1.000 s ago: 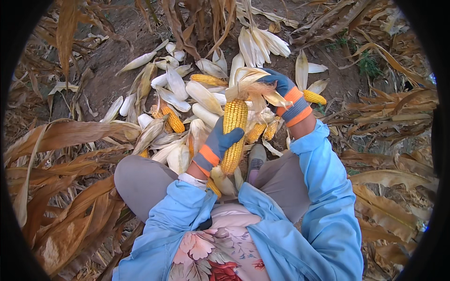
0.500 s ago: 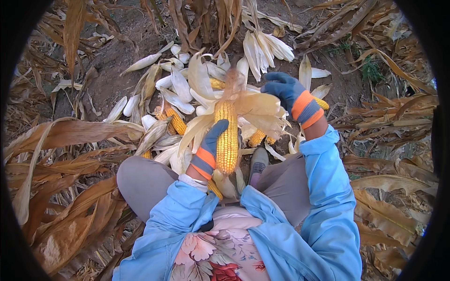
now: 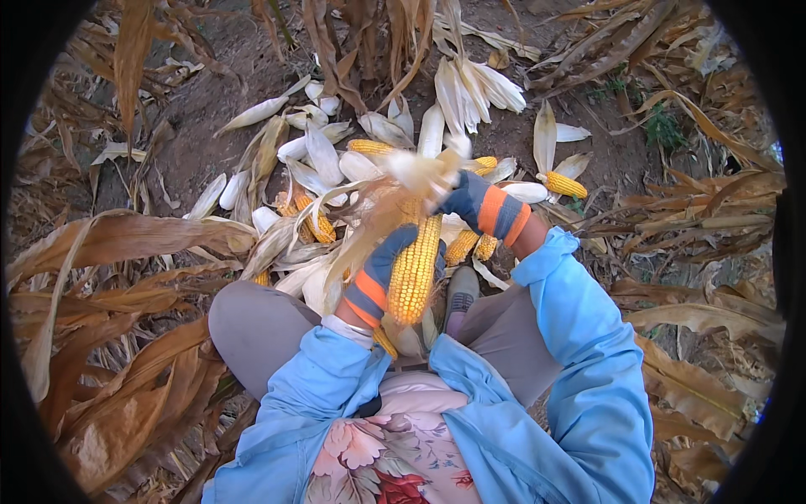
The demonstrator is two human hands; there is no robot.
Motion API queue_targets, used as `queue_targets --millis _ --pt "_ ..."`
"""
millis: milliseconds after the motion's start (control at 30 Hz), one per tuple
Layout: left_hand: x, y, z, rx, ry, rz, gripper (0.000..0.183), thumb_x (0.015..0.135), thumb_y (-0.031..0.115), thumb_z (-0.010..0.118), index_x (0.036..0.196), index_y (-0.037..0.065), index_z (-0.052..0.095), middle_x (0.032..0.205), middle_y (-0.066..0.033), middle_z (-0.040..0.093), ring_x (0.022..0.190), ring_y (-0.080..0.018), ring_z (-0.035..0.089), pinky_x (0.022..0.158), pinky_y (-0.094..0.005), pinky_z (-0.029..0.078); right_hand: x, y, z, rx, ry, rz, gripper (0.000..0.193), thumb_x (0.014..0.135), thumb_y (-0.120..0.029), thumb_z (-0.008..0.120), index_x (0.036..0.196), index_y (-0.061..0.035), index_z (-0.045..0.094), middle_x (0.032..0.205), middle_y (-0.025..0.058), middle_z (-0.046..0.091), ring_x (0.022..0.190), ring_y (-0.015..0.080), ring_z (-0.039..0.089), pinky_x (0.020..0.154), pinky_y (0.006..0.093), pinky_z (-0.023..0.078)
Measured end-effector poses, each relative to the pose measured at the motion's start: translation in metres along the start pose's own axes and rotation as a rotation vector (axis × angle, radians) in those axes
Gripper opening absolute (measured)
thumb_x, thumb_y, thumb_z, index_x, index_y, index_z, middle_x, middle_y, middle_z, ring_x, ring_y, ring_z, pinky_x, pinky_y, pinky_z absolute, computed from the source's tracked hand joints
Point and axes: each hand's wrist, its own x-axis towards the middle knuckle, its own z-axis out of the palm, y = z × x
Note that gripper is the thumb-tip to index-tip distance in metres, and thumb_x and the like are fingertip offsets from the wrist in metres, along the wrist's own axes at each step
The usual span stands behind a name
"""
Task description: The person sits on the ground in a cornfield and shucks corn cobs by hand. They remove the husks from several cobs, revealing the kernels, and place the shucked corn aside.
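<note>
A yellow ear of corn tilts over my lap, its bare kernels toward me. My left hand, in a dark glove with an orange-striped cuff, wraps round its middle from the left. At the far end, the gloved right hand closes on the pulled-back pale husk, which is smeared by motion. Some of the right fingers are hidden behind the husk. Brown silk and loose leaves hang off to the left of the cob.
Husked ears and pale empty husks lie scattered on the brown soil before me. Dry corn stalks stand ahead, and dry leaves crowd both sides. My shoe is just beyond the cob.
My right hand has come in leftward and a little nearer, from spread beside the husk to closing on it. The husk leaves have swung together at the cob's far end, and the cob has tilted.
</note>
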Motion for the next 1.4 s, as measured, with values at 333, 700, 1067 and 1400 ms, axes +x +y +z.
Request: queue_targets --millis 333,700,1067,1400 --pt "0.005 -0.004 0.011 0.672 0.015 0.083 0.055 0.075 0.031 0.068 0.116 0.002 0.047 0.09 -0.0084 0.059 0.073 -0.0171 0.06 0.063 -0.0291 0.051 0.006 0.008 -0.003 -0.208 0.056 -0.119 0.035 0.069 -0.018 0.071 0.098 -0.0009 0.063 0.086 0.0106 0.065 0.077 0.018 0.06 0.074 0.0311 0.046" --pt "0.015 -0.006 0.014 1.2 0.011 0.324 0.059 0.073 0.024 0.064 0.121 -0.002 0.039 0.108 -0.0099 0.055 0.095 -0.0173 0.054 0.082 -0.0294 0.045 0.014 0.01 0.002 -0.086 0.414 -0.131 0.029 0.07 -0.011 0.067 0.095 0.0028 0.063 0.079 0.0108 0.065 0.069 0.0144 0.057 0.065 0.0299 0.046" --pt "0.013 -0.009 0.019 1.236 0.069 0.447 0.065 0.072 0.023 0.066 0.123 -0.002 0.035 0.115 -0.0118 0.052 0.103 -0.0183 0.052 0.087 -0.0304 0.043 0.002 -0.028 0.014 -0.06 0.671 -0.149 0.026 0.075 -0.013 0.064 0.094 0.004 0.063 0.075 0.0119 0.065 0.066 0.0162 0.057 0.063 0.0308 0.046" --pt "0.007 -0.004 0.022 0.742 -0.155 0.225 0.077 0.07 0.03 0.068 0.132 0.002 0.032 0.116 -0.0074 0.051 0.103 -0.0166 0.051 0.087 -0.0288 0.042 0.002 -0.033 0.02 0.069 0.833 -0.215 0.026 0.083 -0.011 0.056 0.104 0.0039 0.059 0.083 0.0106 0.064 0.069 0.0176 0.056 0.063 0.0306 0.046"
